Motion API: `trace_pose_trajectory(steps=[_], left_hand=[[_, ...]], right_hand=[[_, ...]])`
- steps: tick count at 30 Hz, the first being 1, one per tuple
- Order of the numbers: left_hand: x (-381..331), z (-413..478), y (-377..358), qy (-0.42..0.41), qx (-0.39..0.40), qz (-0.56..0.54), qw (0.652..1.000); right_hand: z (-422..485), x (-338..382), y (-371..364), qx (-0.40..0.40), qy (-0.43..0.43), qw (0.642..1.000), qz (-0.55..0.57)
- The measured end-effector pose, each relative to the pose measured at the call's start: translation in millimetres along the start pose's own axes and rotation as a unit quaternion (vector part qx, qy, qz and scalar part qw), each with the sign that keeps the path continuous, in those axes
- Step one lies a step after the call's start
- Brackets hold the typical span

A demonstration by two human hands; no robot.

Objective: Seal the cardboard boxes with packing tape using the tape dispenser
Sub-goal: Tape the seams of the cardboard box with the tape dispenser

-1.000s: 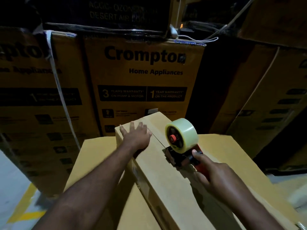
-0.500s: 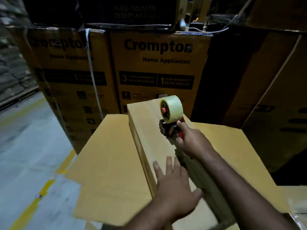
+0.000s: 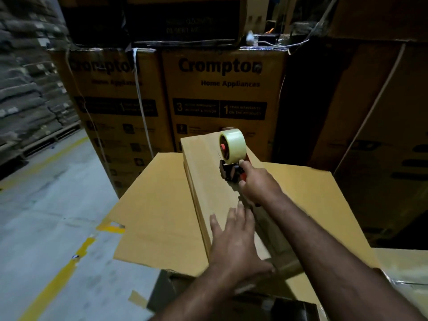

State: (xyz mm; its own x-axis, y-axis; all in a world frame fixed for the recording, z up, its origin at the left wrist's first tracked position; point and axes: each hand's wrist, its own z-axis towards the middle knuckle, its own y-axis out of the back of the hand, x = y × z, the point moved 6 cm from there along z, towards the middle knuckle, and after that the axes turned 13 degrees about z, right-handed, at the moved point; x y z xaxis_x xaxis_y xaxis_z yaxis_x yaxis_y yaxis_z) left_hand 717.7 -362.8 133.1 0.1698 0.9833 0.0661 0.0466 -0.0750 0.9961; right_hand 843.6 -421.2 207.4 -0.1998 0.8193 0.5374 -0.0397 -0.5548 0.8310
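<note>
One box [image 3: 199, 150] bears the tape dispenser [image 3: 231, 156], clasped in the right grip [image 3: 258, 185]; left grip [image 3: 236, 244] lies open-fingered behind.

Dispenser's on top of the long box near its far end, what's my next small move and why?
Probably slide the tape dispenser forward to the far edge of the box: your right hand holds it short of that edge, while your left hand lies flat on the near top.

One long box [image 3: 203, 172] lies on one cardboard sheet [image 3: 157, 216]. On the box: one tape dispenser [image 3: 230, 170] (carrying one tape roll [image 3: 235, 144]) and two hands, left hand [image 3: 234, 246] and right hand [image 3: 259, 184]. Behind the box: two printed cartons [image 3: 222, 93].
</note>
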Motion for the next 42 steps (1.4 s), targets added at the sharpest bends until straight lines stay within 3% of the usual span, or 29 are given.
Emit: trace_pose_trajectory(steps=[6, 18, 25, 30, 42], left_hand=[[3.3, -4.6, -1.1, 0.065, -0.016, -0.009, 0.998], [5.6, -7.6, -3.1, 0.090, 0.035, -0.045, 0.994], [11.3, -6.2, 0.5, 0.098, 0.005, -0.066, 0.993], [12.5, -3.9, -1.4, 0.074, -0.037, -0.051, 0.995], [11.2, 7.3, -1.7, -0.050, -0.029, -0.095, 0.994]], right_hand=[[-41.0, -9.4, 9.2, -0.014, 0.006, 1.000, 0.001], [-121.9, -21.0, 33.8, 0.002, -0.031, 0.999, 0.016], [-164.1, -16.5, 52.4, 0.018, -0.051, 0.998, 0.008], [-185.6, -11.7, 55.5, 0.011, -0.058, 0.998, -0.002], [-226.7, -20.4, 63.4, 0.014, -0.108, 0.994, -0.004]])
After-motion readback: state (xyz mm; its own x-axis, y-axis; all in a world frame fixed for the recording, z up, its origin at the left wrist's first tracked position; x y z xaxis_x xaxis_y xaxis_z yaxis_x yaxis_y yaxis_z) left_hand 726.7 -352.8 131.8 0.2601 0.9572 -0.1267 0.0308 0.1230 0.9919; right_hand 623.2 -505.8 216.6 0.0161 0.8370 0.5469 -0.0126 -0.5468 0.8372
